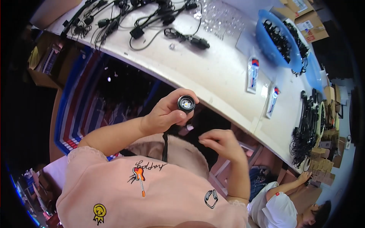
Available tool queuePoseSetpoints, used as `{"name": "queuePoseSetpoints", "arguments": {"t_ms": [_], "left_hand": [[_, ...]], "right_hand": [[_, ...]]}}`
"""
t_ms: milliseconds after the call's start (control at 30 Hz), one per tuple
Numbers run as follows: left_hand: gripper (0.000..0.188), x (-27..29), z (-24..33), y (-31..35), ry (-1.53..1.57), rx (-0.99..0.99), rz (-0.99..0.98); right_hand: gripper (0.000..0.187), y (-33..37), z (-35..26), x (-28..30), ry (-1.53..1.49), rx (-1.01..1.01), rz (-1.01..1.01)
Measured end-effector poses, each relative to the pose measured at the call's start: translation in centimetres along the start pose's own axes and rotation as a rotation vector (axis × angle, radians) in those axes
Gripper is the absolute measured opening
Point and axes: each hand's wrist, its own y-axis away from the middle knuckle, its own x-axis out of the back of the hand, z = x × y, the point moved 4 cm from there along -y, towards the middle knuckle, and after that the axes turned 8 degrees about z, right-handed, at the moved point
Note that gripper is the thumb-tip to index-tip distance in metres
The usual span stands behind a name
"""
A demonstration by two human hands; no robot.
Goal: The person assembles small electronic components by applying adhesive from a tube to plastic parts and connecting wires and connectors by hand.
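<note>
My left hand grips a small black round lamp head just off the table's near edge. Its open end faces up and shows a small LED with a yellowish centre inside a dark rim. Below it hangs a pale, blurred piece, and I cannot make out whether it is joined to the lamp head. Lower and to the right, my right hand is apart from the lamp head, fingers loosely bent and nothing visible in them.
Black cables with sockets cover the far left of the white table. Clear plastic parts lie behind. Two glue tubes lie near a blue basin of black parts. At right sit more cables and a co-worker.
</note>
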Motion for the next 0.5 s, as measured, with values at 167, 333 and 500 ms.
{"name": "queuePoseSetpoints", "arguments": {"t_ms": [167, 333, 500], "left_hand": [[0.04, 0.0, 2.0, -0.5, -0.256, 0.028, 0.014], [0.04, -0.1, 3.4, -0.1, -0.212, -0.037, -0.063], [0.034, 0.8, 4.1, -0.6, -0.154, -0.023, -0.056]], "right_hand": [[0.011, -6.4, -8.5, 8.5, 0.513, 0.304, 0.578], [0.023, -17.1, -7.6, 12.8, 0.936, 0.292, 0.798], [0.025, -21.0, -5.9, 14.0, 0.981, 0.059, 0.751]]}}
